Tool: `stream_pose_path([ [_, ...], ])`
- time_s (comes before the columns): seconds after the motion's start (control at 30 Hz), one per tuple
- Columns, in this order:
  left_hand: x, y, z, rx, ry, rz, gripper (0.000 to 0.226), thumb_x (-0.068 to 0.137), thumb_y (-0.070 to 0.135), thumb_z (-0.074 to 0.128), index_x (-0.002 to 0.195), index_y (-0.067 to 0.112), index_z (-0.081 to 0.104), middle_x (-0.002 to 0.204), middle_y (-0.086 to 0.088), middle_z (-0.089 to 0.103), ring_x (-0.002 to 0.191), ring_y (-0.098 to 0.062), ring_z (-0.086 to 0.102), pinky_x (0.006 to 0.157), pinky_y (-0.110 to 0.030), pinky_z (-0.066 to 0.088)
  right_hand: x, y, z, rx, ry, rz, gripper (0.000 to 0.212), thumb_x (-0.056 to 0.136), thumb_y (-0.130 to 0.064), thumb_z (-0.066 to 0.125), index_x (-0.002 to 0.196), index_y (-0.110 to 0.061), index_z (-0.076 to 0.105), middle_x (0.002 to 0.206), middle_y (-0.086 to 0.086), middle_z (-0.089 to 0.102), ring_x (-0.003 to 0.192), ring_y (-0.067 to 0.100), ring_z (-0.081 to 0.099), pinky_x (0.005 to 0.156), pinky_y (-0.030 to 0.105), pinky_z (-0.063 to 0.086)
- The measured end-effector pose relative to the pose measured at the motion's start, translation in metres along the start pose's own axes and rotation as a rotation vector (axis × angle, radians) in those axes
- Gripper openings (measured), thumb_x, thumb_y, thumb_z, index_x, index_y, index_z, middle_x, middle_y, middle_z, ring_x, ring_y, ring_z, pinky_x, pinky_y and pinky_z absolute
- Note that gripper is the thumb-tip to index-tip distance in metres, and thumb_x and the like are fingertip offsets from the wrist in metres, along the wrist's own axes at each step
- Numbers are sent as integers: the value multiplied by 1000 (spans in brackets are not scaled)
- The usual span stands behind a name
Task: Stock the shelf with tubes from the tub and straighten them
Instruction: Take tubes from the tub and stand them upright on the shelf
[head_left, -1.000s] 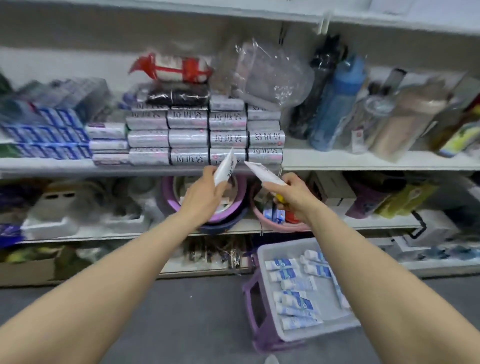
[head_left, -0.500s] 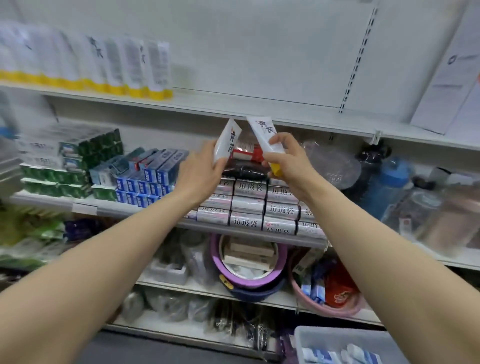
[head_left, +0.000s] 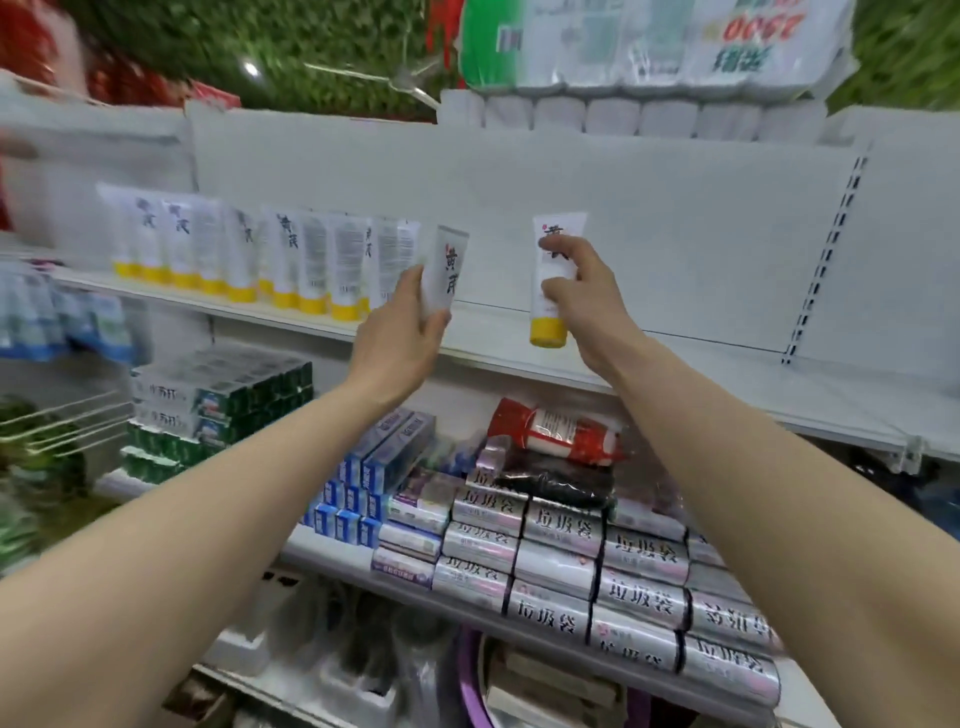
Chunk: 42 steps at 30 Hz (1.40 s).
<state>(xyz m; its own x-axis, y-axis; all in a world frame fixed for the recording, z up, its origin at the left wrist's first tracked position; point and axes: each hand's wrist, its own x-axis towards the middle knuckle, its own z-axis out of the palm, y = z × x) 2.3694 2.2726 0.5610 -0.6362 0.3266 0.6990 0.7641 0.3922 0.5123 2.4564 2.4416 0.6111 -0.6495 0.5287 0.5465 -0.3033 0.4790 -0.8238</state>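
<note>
My left hand (head_left: 402, 332) grips a white tube (head_left: 445, 267) with black characters, held upright just right of the row of tubes. My right hand (head_left: 582, 288) holds a second white tube (head_left: 556, 244) with a yellow cap (head_left: 546, 331) pointing down, a little above the white shelf (head_left: 675, 364). A row of several matching white tubes with yellow caps (head_left: 270, 260) stands on the left part of that shelf. The tub is out of view.
The shelf stretch right of my right hand is bare up to a slotted upright (head_left: 826, 249). Below sit boxed toothpaste (head_left: 223, 400), blue boxes (head_left: 374, 467), silver rolls (head_left: 597, 571) and a red pack (head_left: 556, 431). Paper-roll packs (head_left: 649, 47) top the unit.
Both hands rose with their tubes from the lower shelves to the upper shelf. The view tilted up, the tub left the frame, and the tubes now stand upright with caps down.
</note>
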Motion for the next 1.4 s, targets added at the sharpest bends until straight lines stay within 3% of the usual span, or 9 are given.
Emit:
stream_pose_path([
  [0.07, 20, -7, 6, 8, 27, -13, 55, 99, 31, 47, 146, 13, 26, 75, 3, 52, 78, -26, 54, 66, -37, 37, 23, 7, 9, -19, -29, -37, 50, 83, 8, 45, 115, -28, 60, 124, -1, 53, 90, 13, 57, 72, 24, 53],
  [0.2, 52, -22, 18, -30, 59, -57, 48, 97, 33, 50, 138, 14, 34, 97, -9, 64, 91, -32, 61, 75, -42, 48, 65, 26, 30, -88, -59, -93, 49, 80, 1, 52, 109, -35, 67, 122, -6, 60, 96, 15, 62, 86, 37, 57],
  [0.33, 72, -34, 35, -20, 63, -68, 44, 96, 32, 51, 135, 16, 36, 94, -2, 63, 92, -31, 61, 71, -38, 45, 96, 46, 49, -249, -100, -130, 43, 79, -6, 60, 108, -36, 70, 121, -4, 65, 102, 17, 62, 93, 38, 52],
  [0.5, 84, -49, 55, -73, 58, -94, 49, 94, 35, 53, 137, 24, 33, 118, 1, 64, 102, -25, 62, 85, -46, 50, 124, 72, 67, -500, -155, -203, 38, 85, -10, 59, 117, -27, 69, 122, 3, 62, 111, 23, 58, 99, 37, 43],
  [0.7, 95, -60, 62, -104, 46, -83, 53, 92, 33, 58, 138, 28, 32, 122, 3, 62, 106, -21, 62, 86, -43, 52, 153, 84, 94, -715, -229, -301, 40, 92, -11, 53, 128, -25, 62, 121, 10, 55, 115, 28, 51, 90, 27, 35],
  [0.83, 96, -68, 64, -10, -36, -53, 62, 85, 35, 65, 137, 26, 31, 117, 2, 63, 101, -22, 63, 83, -43, 52, 167, 90, 108, -783, -248, -340, 40, 93, -12, 52, 131, -24, 59, 120, 13, 54, 114, 31, 51, 91, 30, 36],
  [1.03, 106, -74, 73, 62, -21, -74, 63, 83, 41, 67, 133, 25, 32, 111, 1, 65, 96, -25, 63, 79, -43, 52, 184, 98, 115, -824, -281, -323, 39, 93, -20, 53, 131, -23, 58, 117, 14, 52, 111, 33, 52, 92, 33, 38],
  [1.4, 107, -72, 82, 137, -21, -122, 68, 82, 41, 69, 135, 23, 31, 118, -2, 62, 106, -26, 60, 84, -42, 49, 173, 93, 107, -904, -373, -369, 40, 94, -19, 53, 135, -17, 51, 118, 16, 46, 107, 33, 51, 88, 33, 38],
])
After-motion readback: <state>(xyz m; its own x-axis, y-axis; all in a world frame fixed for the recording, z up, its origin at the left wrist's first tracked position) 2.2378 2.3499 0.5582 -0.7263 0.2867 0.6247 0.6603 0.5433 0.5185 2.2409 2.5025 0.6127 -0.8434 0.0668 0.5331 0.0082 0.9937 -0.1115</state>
